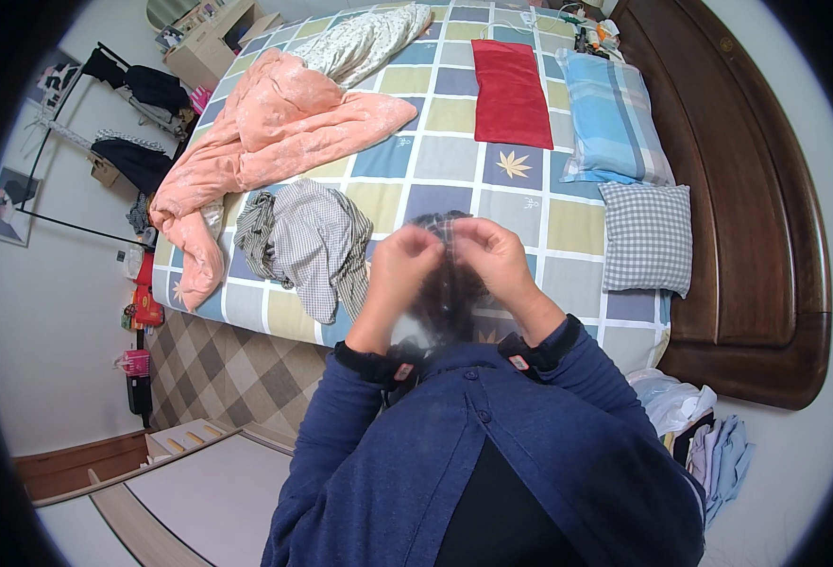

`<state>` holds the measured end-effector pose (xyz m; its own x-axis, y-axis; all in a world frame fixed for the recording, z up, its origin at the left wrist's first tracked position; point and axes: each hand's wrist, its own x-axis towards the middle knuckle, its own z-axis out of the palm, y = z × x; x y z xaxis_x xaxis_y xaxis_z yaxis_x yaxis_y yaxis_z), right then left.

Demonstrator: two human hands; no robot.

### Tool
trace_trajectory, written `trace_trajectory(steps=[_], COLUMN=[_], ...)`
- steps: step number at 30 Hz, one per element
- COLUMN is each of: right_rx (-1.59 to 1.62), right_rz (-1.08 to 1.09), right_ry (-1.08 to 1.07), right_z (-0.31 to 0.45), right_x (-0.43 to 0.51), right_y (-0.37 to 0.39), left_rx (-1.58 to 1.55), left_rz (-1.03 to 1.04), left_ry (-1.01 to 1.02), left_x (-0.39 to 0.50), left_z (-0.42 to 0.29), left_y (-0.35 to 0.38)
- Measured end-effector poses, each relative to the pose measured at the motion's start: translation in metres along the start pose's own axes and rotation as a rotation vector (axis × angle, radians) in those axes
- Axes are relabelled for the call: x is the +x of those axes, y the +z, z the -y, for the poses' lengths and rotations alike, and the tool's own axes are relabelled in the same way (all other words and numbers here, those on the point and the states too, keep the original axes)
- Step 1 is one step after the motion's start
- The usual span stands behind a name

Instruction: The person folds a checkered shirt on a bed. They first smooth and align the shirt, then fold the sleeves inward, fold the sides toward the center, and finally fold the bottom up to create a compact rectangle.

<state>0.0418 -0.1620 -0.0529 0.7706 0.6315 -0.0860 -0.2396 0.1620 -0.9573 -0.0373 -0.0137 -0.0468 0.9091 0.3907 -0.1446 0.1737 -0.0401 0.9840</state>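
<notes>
Both my hands are raised close together at the centre of the view, over a dark item [452, 290] packed in clear plastic. My left hand [406, 266] has its fingers bent and pinched at the upper end of the plastic. Beside it, my right hand [494, 255] pinches the same end, thumb and fingertips curled together. The plastic's lower part hangs between my wrists, near my chest. Just left of my hands, a crumpled checked and striped cloth [310, 241] lies on the bed [445, 156].
A pink quilt [275, 135], a red cloth pad [512, 92], a blue plaid pillow [615, 120] and a grey checked cushion [647, 237] lie on the bed. The dark wooden headboard [742, 212] stands at right. Folded clothes [717, 453] and a white cabinet [211, 496] are near me.
</notes>
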Motion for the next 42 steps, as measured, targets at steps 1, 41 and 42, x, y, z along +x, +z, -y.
trace_trajectory(steps=[1, 41, 42], right_rx=[0.011, -0.291, -0.281], right_rz=[0.001, -0.065, -0.053], right_ry=[0.007, -0.086, -0.088], right_z=[0.0, -0.003, -0.004], right_x=[0.0, 0.004, 0.005], right_y=[0.0, 0.007, 0.006], left_rx=[-0.015, -0.305, -0.27], left_rz=[0.004, -0.029, -0.028], left_ry=[-0.005, 0.017, 0.053], left_x=[0.0, 0.009, 0.009], left_z=[0.0, 0.018, 0.019], left_y=[0.0, 0.005, 0.005])
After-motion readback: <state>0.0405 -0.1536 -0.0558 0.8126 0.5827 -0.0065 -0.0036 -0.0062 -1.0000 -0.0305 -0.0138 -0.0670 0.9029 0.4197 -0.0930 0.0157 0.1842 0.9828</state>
